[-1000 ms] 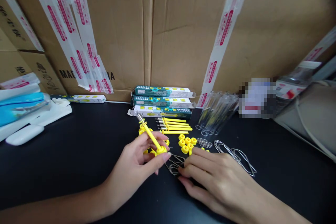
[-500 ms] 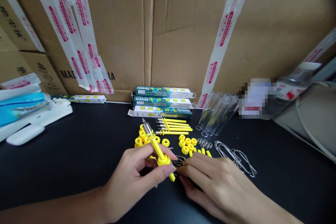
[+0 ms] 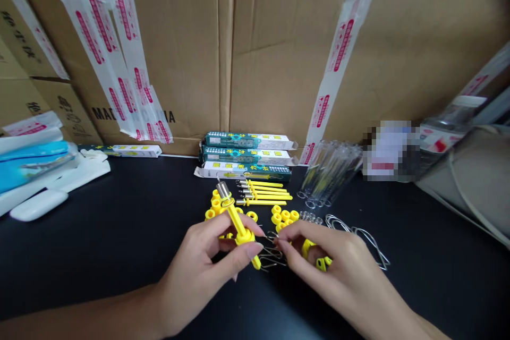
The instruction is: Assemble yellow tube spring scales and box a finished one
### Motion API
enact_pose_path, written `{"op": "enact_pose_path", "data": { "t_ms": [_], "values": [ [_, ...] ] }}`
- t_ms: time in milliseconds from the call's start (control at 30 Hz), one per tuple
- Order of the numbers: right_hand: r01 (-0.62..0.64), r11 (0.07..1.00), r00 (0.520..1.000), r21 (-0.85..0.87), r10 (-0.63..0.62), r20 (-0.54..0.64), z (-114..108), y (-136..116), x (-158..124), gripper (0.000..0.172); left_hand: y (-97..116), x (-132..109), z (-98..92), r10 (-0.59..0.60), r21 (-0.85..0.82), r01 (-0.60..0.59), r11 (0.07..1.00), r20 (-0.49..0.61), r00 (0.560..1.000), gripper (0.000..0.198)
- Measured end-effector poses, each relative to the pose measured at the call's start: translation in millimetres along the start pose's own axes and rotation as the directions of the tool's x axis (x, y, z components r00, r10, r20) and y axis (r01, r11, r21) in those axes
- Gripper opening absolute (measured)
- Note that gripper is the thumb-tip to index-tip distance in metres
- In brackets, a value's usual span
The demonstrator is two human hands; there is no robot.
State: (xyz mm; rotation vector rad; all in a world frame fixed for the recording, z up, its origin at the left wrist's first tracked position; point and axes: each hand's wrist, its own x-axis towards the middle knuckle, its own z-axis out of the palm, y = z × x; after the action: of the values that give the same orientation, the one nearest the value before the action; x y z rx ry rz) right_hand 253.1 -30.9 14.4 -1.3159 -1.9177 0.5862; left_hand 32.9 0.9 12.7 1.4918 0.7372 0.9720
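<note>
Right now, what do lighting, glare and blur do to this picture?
Head view: soft light, dark upper-right corner; head view: pale glints on clear tubes; head view: springs blurry, the yellow rod in the left hand clearer; head view: a pixelated patch beside the bottle.

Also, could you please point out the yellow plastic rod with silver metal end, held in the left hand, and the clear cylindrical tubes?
Yellow plastic rod (image 3: pixel 236 219): head view, on its upper shaft.
Clear cylindrical tubes (image 3: pixel 330 174): head view, near the middle of the bundle.
</note>
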Motion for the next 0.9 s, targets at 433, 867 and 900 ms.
{"op": "enact_pose_path", "data": {
  "t_ms": [433,867,900],
  "values": [
    [-0.061,0.867,0.997,0.494,0.075,-0.009,16,-7,-13,0.019,2,4,5.7,-0.053,-0.102,0.047,0.994,-0.057,0.997,0.022],
    [0.046,0.935,0.998,0.351,-0.055,0.017,22,-9,-14,0.01,1,5,4.8,-0.096,-0.121,0.088,0.989,-0.057,0.994,0.028],
    [0.107,0.955,0.994,0.276,-0.109,-0.01,21,-9,-14,0.01,0,5,4.6,-0.097,-0.116,0.09,0.989,-0.057,0.994,0.029]
  ]
}}
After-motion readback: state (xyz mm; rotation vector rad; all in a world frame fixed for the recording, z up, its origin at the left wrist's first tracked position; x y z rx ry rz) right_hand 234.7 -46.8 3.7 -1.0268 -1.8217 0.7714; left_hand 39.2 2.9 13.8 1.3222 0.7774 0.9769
